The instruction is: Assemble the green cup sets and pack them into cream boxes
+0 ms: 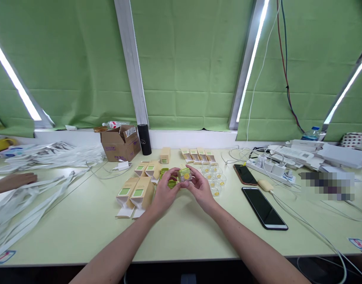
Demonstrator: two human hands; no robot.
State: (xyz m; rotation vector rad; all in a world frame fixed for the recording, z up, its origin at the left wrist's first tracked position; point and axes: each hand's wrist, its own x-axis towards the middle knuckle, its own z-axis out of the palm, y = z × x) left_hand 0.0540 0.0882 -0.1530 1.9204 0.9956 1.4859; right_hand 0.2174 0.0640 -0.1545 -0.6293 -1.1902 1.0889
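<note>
Forearms [118, 242], both hands [166, 188] holding clear container [184, 173], yellow label [186, 176], lettering unreadable

Looks like a small packing workshop, judging by the long worktop [183, 236] with rows of small cardboard boxes [143, 192], clear plastic cases [215, 183], heaped white straps [62, 157] and a power strip [283, 176].

A small clear container [185, 175] with yellow markings sits between both hands [166, 189].
</note>
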